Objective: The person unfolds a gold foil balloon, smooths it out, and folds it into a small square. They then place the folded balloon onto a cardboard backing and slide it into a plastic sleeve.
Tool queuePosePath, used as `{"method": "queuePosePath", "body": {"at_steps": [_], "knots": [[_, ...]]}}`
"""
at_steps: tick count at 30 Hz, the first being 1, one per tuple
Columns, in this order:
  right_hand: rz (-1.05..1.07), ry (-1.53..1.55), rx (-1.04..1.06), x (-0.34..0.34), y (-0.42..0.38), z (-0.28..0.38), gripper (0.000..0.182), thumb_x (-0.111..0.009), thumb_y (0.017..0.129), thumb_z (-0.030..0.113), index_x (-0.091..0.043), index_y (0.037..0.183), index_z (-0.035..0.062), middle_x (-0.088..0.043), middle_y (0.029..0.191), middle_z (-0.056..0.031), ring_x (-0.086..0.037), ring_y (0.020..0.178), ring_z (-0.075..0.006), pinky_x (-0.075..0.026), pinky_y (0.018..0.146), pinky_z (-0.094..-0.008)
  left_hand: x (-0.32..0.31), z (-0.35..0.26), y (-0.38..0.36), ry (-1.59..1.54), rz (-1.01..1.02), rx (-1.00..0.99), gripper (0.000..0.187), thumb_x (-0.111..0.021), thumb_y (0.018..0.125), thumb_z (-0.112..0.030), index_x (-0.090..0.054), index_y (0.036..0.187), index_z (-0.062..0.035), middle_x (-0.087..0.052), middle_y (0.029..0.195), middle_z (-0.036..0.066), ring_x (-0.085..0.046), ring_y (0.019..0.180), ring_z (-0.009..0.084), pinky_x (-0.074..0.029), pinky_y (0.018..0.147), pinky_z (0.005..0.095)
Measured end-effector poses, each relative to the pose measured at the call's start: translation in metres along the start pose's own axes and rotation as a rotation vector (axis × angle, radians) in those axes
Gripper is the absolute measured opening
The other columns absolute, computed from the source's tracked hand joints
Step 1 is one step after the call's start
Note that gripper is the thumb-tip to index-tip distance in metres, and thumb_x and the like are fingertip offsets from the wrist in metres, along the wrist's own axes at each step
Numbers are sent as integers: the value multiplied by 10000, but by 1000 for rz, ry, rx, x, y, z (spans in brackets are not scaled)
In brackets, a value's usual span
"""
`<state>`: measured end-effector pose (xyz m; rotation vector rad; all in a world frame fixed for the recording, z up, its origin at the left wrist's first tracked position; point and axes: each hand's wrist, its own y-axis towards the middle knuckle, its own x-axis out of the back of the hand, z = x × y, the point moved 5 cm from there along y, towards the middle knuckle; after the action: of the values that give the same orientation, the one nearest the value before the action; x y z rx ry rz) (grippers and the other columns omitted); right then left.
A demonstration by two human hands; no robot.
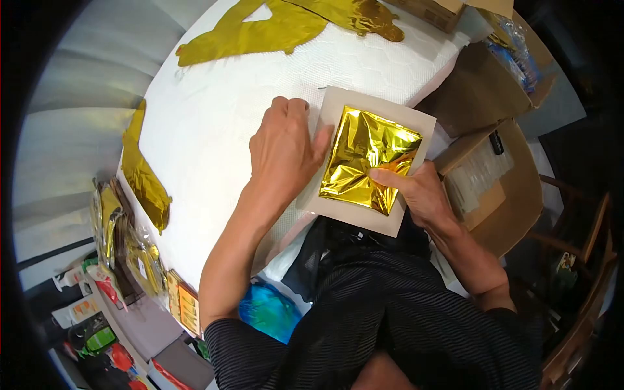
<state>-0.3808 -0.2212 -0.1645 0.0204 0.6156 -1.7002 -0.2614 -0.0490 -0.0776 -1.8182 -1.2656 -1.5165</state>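
A folded gold foil sheet [370,159] lies on a beige card [390,224] near the table's right edge. My right hand [419,195] grips the card's right side, with its thumb pressed on the foil. At the card's left edge is my left hand [286,143], its thumb by the card and its fingers curled over the white table; whether it pinches anything is hidden. Flat gold foil shapes lie at the table's far side [260,42] and left edge [146,182].
Right of the table stand an open cardboard box [526,208] with clear plastic sleeves and another box [481,81] with packets. Packaged gold foils [114,227] are at the lower left. A blue bag [270,312] sits below the table edge.
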Motion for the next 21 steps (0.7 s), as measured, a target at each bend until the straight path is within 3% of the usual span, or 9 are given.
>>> {"method": "queuePosePath", "body": {"at_steps": [5,10,16,21], "knots": [[2,-8,21,-3,-1,3,373,-793,853,69,-679,1170,-90,-739,1076,-137,-710,919,-188,-570,820,-320,0,-7,-11,22,74,-10,232,-729,845,-127,-607,967,29,-623,956,202,-657,903,378,-559,720,460],[-3,-59,41,-1,-1,2,354,-784,863,67,-682,1168,-83,-739,1079,-134,-709,924,-183,-571,824,-320,-8,-8,-5,186,-15,-92,134,-676,784,-11,-590,883,19,-638,845,200,-689,753,360,-568,642,424],[18,-59,4,-5,-4,7,357,-801,855,77,-675,1166,-43,-728,1054,-98,-682,919,-162,-549,846,-324,-15,2,15,164,-106,-78,47,-618,818,-11,-576,831,5,-648,734,200,-696,617,384,-553,542,448],[6,-48,21,-8,-4,11,350,-803,854,73,-680,1158,-47,-732,1060,-101,-687,923,-164,-551,855,-323,-9,-9,16,138,-190,-116,40,-609,830,-8,-579,857,-9,-657,795,180,-692,623,374,-550,538,443]]}}
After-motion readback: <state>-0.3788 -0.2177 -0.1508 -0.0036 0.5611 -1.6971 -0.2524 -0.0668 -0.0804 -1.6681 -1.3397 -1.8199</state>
